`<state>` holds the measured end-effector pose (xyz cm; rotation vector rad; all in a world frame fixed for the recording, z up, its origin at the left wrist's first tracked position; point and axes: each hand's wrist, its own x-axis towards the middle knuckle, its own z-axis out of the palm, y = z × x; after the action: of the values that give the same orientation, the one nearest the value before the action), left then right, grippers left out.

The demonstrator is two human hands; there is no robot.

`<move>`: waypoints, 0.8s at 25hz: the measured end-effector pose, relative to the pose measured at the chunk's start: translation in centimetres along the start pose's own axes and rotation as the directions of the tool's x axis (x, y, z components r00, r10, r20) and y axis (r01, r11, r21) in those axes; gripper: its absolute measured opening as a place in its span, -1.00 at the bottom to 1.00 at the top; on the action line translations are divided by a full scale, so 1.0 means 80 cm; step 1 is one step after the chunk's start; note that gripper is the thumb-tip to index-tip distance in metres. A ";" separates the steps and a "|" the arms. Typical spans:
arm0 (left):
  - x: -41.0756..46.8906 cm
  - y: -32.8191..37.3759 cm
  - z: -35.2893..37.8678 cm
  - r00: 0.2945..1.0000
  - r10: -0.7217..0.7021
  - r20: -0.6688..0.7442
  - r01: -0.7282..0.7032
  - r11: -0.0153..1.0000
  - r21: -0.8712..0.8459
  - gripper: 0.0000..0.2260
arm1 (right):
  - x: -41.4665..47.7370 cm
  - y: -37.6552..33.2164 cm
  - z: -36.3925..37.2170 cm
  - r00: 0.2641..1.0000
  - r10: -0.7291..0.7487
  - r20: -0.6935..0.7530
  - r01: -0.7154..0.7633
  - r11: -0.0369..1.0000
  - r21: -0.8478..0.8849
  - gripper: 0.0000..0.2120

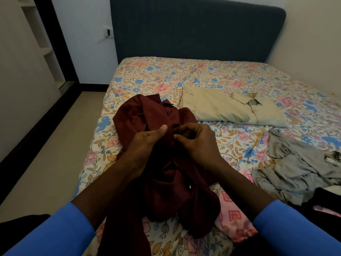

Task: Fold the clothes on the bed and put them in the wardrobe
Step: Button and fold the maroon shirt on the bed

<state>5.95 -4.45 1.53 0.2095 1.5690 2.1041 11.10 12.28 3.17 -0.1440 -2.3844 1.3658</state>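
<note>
Our blue left sleeve (pixel 55 231) and right sleeve (pixel 287 224) frame the bottom of the view. Past them both hands meet over the maroon shirt (pixel 140 111), which lies rumpled on the near left part of the bed (pixel 184 74), its lower part trailing toward us. Our left hand (pixel 145 143) pinches the front strip of cloth under the thumb. Our right hand (pixel 197 143) curls its fingers round the same strip just beside it (probably at a button, though it is too dark to tell).

We judge the cloth light, soft and limp. It will sag wherever unsupported, so the shoulders and hem corners look like the best holds.

Beyond it lies a folded beige shirt (pixel 230 108), and to the right a crumpled grey garment (pixel 299 163). The bed's left edge runs close beside the maroon shirt, and open sheet lies toward the headboard (pixel 193 28).
</note>
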 end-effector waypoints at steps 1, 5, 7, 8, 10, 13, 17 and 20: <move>0.002 0.000 0.000 1.000 0.013 -0.006 -0.013 1.000 0.001 -0.62 | 0.002 -0.001 0.000 0.999 -0.046 0.004 0.046 0.996 -0.076 -0.92; 0.006 -0.013 0.005 0.996 0.075 -0.048 -0.076 0.997 -0.010 -0.70 | 0.006 -0.006 0.005 0.963 -0.270 0.003 0.256 0.910 -0.327 -0.81; 0.007 -0.017 0.006 0.997 0.075 -0.031 -0.076 0.997 -0.030 -0.72 | 0.009 -0.003 0.007 0.935 -0.355 -0.006 0.322 0.855 -0.406 -0.81; 0.008 -0.017 0.007 0.998 0.065 -0.015 -0.066 0.996 -0.052 -0.72 | 0.011 0.000 0.008 0.930 -0.367 -0.022 0.324 0.847 -0.422 -0.83; 0.009 -0.016 0.010 0.999 0.030 0.022 -0.028 0.994 -0.102 -0.67 | 0.013 0.003 0.010 0.932 -0.355 -0.070 0.303 0.872 -0.385 -0.88; 0.013 -0.017 0.011 1.000 -0.007 0.011 0.009 0.986 -0.168 -0.63 | 0.009 0.001 0.013 0.929 -0.368 -0.036 0.335 0.880 -0.336 -0.86; 0.019 -0.025 0.006 0.988 0.050 -0.146 -0.067 0.991 -0.113 -0.77 | 0.015 0.007 0.004 0.998 0.002 0.062 -0.009 0.993 0.116 -0.86; 0.021 -0.029 0.005 0.980 0.134 -0.144 -0.130 0.991 0.035 -0.84 | 0.019 0.013 -0.002 0.986 0.121 0.113 -0.138 0.978 0.156 -0.92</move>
<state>5.37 -2.83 -0.79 0.1753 1.7093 2.2471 9.63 13.37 2.83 -0.1908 -2.3690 1.6602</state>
